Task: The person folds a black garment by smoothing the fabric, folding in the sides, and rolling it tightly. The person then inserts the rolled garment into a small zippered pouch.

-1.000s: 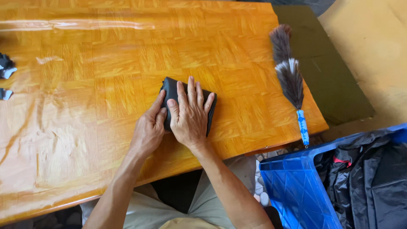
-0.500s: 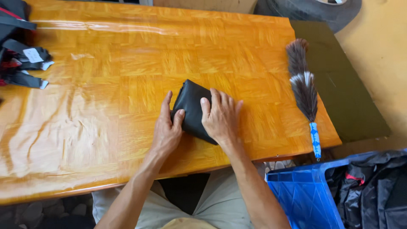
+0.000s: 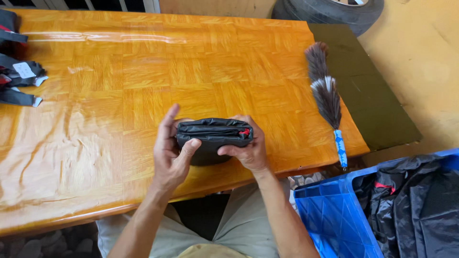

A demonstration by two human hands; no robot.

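Note:
A small black folded fabric pouch (image 3: 213,136) with a red tab at its right end is lifted a little above the glossy orange wooden table (image 3: 119,81). My left hand (image 3: 172,153) grips its left end, thumb in front and fingers behind. At the pouch's right end my right hand (image 3: 246,150) wraps around it, fingers curled underneath. Both hands hold it edge-on, near the table's front edge.
A feather duster (image 3: 327,98) with a blue handle lies along the table's right edge. Black straps and fabric (image 3: 19,81) lie at the far left. A blue crate (image 3: 334,215) holding black fabric stands at lower right. A dark green board (image 3: 363,86) and a tyre (image 3: 330,12) lie beyond.
The pouch lay flat on the table under both pressing hands; now both hands have picked it up and turned it on edge.

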